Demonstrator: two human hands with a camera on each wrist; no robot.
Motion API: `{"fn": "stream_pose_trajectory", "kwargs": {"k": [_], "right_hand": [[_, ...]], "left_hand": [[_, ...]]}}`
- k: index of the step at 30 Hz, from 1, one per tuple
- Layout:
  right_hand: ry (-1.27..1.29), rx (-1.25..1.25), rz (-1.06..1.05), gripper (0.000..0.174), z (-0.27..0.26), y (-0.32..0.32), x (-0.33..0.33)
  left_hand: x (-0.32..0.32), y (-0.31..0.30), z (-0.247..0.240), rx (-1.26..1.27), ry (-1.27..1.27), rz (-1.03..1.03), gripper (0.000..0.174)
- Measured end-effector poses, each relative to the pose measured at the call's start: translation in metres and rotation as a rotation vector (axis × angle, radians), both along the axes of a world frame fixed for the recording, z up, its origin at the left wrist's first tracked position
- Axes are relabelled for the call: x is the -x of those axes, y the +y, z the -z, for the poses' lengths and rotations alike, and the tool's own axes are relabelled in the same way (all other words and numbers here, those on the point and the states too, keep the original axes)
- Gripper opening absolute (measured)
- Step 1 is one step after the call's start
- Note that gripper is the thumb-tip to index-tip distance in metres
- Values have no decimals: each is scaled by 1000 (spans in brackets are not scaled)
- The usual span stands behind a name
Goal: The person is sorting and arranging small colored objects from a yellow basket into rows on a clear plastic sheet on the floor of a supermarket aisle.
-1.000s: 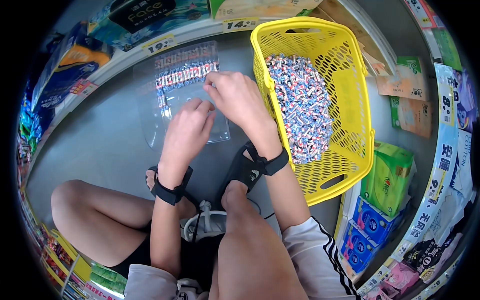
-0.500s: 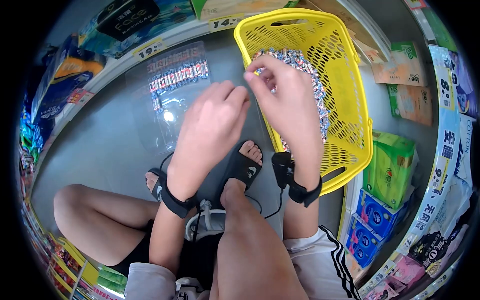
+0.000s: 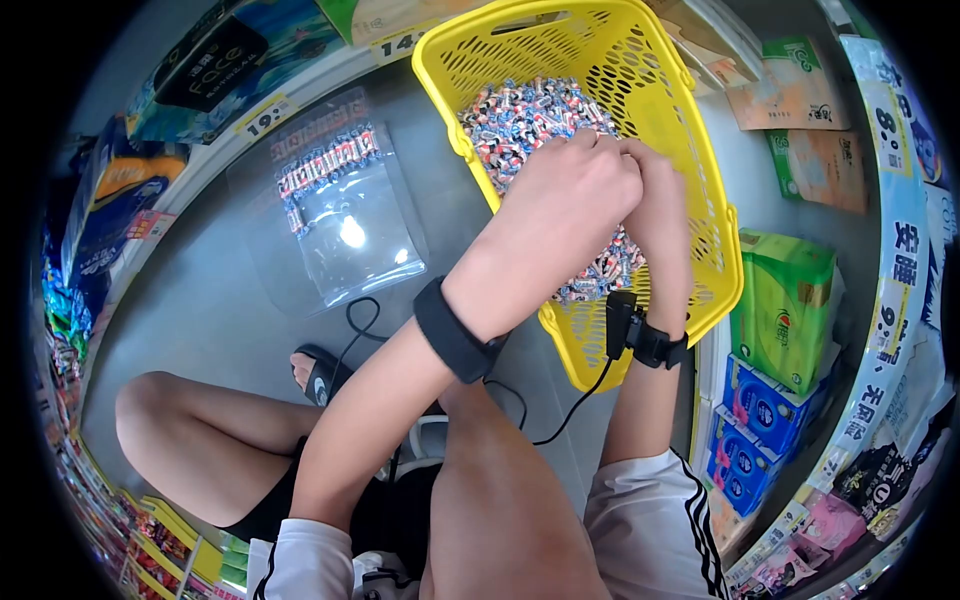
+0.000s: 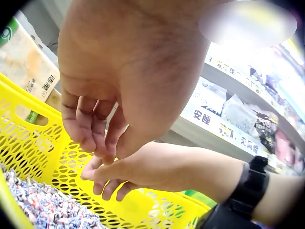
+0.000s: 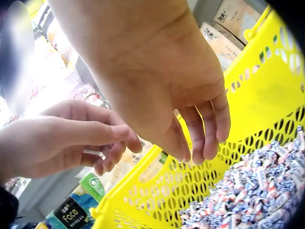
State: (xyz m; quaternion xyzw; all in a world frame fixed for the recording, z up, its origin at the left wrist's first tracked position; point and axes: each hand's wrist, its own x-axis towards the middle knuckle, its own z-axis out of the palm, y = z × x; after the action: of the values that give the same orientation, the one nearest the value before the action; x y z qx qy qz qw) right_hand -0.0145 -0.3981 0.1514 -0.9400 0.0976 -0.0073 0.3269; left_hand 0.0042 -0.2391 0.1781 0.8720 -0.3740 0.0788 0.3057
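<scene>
Both hands hover close together over a yellow mesh basket (image 3: 560, 50) heaped with small wrapped candies (image 3: 520, 115). My left hand (image 3: 565, 190) reaches across from the left, fingers loosely curled downward, and nothing shows in it. My right hand (image 3: 665, 190) is just beside it, fingers hanging relaxed above the candies. In the left wrist view the left hand (image 4: 95, 138) hangs over the right hand (image 4: 119, 176) and the basket (image 4: 43, 143). In the right wrist view the right hand (image 5: 200, 143) is above the candies (image 5: 257, 191), with the left hand (image 5: 95, 138) alongside.
A clear plastic bag (image 3: 350, 230) with a row of candies lies on the grey floor left of the basket. Shelves of packaged goods with price tags ring the spot. Green boxes (image 3: 785, 310) and blue packs (image 3: 750, 440) stand to the right. My knees and a sandalled foot (image 3: 320, 375) are below.
Both hands left the clear bag and swung right and up over the yellow basket. The left arm now crosses in front of the body.
</scene>
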Motion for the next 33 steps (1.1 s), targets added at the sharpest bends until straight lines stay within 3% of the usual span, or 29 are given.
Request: {"fn": "stream_pose_trajectory", "kwargs": {"k": [7, 10, 16, 19, 25, 29, 31, 33], "right_hand": [[39, 261, -59, 16, 81, -41, 13], [318, 414, -77, 19, 94, -44, 20], [137, 355, -146, 29, 102, -49, 36], [196, 360, -128, 40, 95, -50, 36], [390, 350, -60, 42, 102, -52, 40], [387, 258, -15, 42, 115, -56, 41], [413, 219, 0, 41, 120, -59, 41], [387, 199, -24, 41, 124, -62, 41]], "left_hand": [[-20, -36, 37, -258, 55, 139, 8], [-29, -47, 45, -371, 194, 166, 11], [-32, -61, 74, -504, 366, 221, 12], [-24, -66, 87, -426, 359, 218, 12], [-12, -78, 101, -486, 389, 212, 13], [-8, -88, 110, -497, 368, 177, 12], [-9, -94, 107, -537, 514, 176, 13], [-7, -96, 107, -538, 500, 175, 14]]}}
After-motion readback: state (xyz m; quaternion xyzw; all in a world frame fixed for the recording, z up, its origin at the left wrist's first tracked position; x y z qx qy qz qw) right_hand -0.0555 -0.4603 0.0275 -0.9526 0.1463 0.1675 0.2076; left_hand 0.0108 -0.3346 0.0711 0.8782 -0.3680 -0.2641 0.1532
